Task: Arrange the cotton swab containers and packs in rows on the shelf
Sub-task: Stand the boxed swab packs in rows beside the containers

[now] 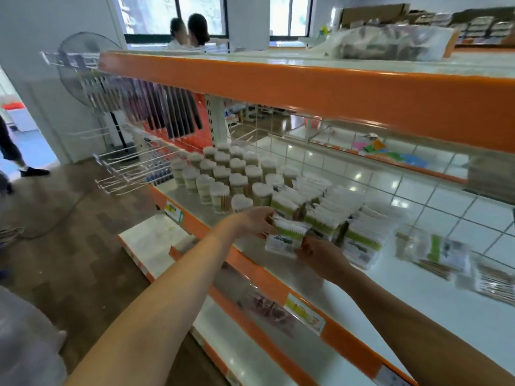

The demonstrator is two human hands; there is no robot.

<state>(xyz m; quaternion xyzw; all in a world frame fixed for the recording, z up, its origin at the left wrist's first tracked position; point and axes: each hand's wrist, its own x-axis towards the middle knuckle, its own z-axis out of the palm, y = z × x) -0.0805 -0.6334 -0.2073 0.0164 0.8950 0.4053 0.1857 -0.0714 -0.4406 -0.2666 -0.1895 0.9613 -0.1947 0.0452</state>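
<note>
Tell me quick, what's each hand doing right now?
Left hand: grips the swab pack at its left end.
Right hand: grips the same pack from the right.

There is only one view, from a camera on the person's head. It looks forward and down, a little to the right, along the white shelf (434, 299) at close range, with wide-angle bending at the edges.
</note>
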